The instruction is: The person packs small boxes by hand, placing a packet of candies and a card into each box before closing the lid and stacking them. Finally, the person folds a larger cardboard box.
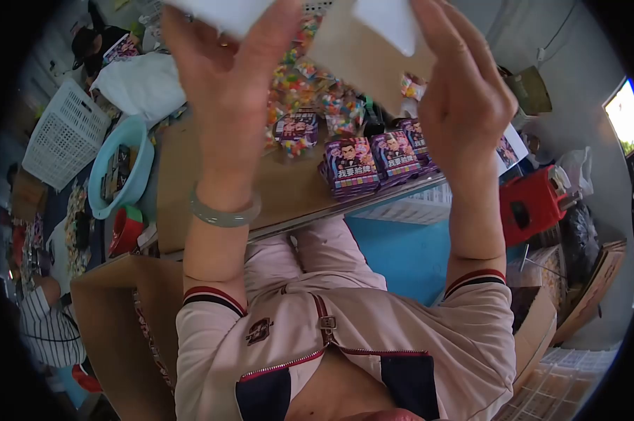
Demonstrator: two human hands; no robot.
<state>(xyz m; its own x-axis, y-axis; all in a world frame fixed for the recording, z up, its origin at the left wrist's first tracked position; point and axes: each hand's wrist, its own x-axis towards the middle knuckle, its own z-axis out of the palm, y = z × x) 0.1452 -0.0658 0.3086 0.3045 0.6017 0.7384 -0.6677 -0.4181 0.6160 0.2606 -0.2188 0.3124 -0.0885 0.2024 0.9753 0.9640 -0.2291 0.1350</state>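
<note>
At the top edge, my left hand [222, 77], with a bangle on its wrist, curls its thumb and fingers around a white card-like piece [222, 10] that runs out of view. My right hand [464, 91] is closed at the right end of a grey-brown paperboard piece [352, 52], which has a white part on it. A small candy packet [413, 88] shows beside the right fingers. Below the hands, a heap of colourful candy packets [289, 98] lies on the table. Stacks of purple printed packs [350, 165] stand along its near edge.
On the left are a white plastic basket [64, 130], a light-blue tub [141, 168] with packets in it and a white sack [141, 84]. A red case-like object [531, 207] stands at the right. Open cardboard boxes [110, 302] flank the seat, and another person's striped sleeve [47, 323] shows at left.
</note>
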